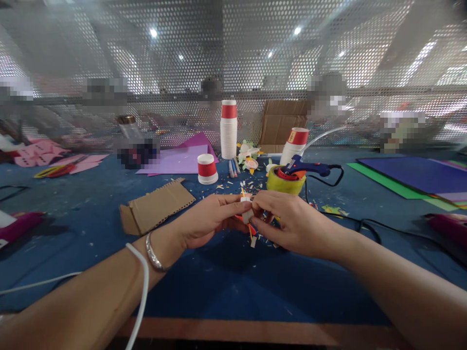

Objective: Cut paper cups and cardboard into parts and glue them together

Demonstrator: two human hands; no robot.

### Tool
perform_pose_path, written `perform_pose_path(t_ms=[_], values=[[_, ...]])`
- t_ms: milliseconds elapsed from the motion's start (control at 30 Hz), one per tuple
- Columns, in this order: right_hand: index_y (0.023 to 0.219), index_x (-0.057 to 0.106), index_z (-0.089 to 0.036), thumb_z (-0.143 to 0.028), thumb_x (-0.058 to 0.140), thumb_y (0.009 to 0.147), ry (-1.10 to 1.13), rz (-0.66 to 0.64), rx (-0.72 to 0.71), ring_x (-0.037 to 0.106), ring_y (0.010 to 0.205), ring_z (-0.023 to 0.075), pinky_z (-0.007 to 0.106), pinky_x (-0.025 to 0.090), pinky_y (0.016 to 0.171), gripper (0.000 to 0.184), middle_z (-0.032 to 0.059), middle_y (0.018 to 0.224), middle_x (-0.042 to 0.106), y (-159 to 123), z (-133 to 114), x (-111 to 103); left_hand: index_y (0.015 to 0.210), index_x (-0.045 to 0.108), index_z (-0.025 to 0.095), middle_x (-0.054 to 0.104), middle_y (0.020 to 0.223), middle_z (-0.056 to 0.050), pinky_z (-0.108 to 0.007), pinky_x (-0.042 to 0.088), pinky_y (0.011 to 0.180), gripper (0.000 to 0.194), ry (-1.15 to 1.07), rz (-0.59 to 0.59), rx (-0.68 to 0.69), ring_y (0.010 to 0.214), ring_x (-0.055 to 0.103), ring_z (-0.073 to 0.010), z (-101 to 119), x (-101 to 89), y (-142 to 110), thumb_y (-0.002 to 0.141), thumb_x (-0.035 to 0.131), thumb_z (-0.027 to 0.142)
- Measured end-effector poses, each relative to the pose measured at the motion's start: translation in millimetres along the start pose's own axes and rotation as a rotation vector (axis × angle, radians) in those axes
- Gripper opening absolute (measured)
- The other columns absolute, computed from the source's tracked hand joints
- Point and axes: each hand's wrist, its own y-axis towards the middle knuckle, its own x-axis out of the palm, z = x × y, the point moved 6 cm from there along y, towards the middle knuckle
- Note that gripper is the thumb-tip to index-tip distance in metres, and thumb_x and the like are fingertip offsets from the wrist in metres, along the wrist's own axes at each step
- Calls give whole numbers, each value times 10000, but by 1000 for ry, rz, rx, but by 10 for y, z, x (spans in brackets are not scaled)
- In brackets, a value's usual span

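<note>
Inward of the near edge of the worktop (219,296), the left hand (209,218) and right hand (292,221), both nearly closed, pinch a small white piece (247,216) on a yellow stick (250,230), which could twist askew if either grip slackens, while a yellow tape roll (286,186) (red showing inside) carries a blue glue gun (310,167)

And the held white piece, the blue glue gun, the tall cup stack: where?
White piece (248,216): head view, its lower part.
Glue gun (314,168): head view, blue handle.
Cup stack (228,139): head view, white middle.
</note>
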Motion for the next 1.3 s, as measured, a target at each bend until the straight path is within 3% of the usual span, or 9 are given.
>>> perform_pose_path(t_ms=[267, 467, 533, 700, 833, 933, 1167, 1300], values=[[775, 457, -195, -147, 503, 923, -4, 29, -63, 480, 676, 136, 269, 383, 636, 162, 15, 765, 534, -1, -34, -30, 885, 755, 161, 654, 854, -26, -290, 474, 765, 202, -41, -20, 34, 795, 590, -135, 34, 37, -10, 839, 733, 357], [840, 512, -178, -139, 558, 916, -28, 17, -150, 522, 791, 164, 281, 414, 703, 97, 44, 843, 580, -12, -51, -2, 872, 755, 167, 667, 825, -30, -307, 476, 746, 136, -31, 14, 60, 777, 574, -155, 65, 71, -21, 764, 730, 244], [864, 540, -174, -152, 573, 921, 0, 23, -160, 544, 818, 166, 282, 426, 731, 70, 44, 861, 608, -11, -29, -2, 917, 756, 174, 661, 841, -23, -301, 469, 747, 194, -7, 56, 74, 781, 562, -151, 65, 55, -25, 732, 697, 178], [892, 585, -176, -234, 556, 957, 59, 186, -42, 584, 796, 156, 279, 455, 725, 92, 35, 850, 628, -19, 124, -103, 1050, 724, 195, 660, 894, -27, -307, 453, 766, 338, 47, 98, 134, 844, 553, -173, 57, -22, -22, 723, 643, 165], [933, 591, -177, -246, 611, 917, 90, 302, 83, 604, 768, 142, 266, 486, 704, 73, 32, 889, 632, -43, 229, -144, 795, 694, 177, 636, 844, -31, -313, 436, 752, 122, 180, 90, 241, 830, 531, -182, 120, -37, -41, 766, 576, 184], [948, 596, -186, -228, 638, 892, 152, 303, 134, 608, 716, 118, 240, 497, 670, 82, 11, 868, 642, -37, 279, -115, 721, 652, 179, 589, 746, -11, -308, 407, 726, 158, 338, 90, 287, 757, 508, -167, 191, 6, -74, 799, 515, 168], [915, 619, -198, -269, 664, 886, 194, 310, 121, 589, 671, 100, 232, 492, 639, 89, -14, 814, 642, -17, 280, -106, 1019, 684, 181, 662, 925, -50, -313, 404, 750, 264, 613, 74, 374, 836, 554, -190, 245, 47, -105, 960, 501, 362], [963, 624, -194, -296, 659, 895, 179, 351, 117, 615, 713, 118, 260, 509, 675, 127, 1, 844, 657, -32, 281, -105, 1000, 699, 180, 672, 962, -53, -325, 422, 837, 232, 499, 81, 366, 898, 574, -195, 211, -10, -81, 950, 554, 354]])
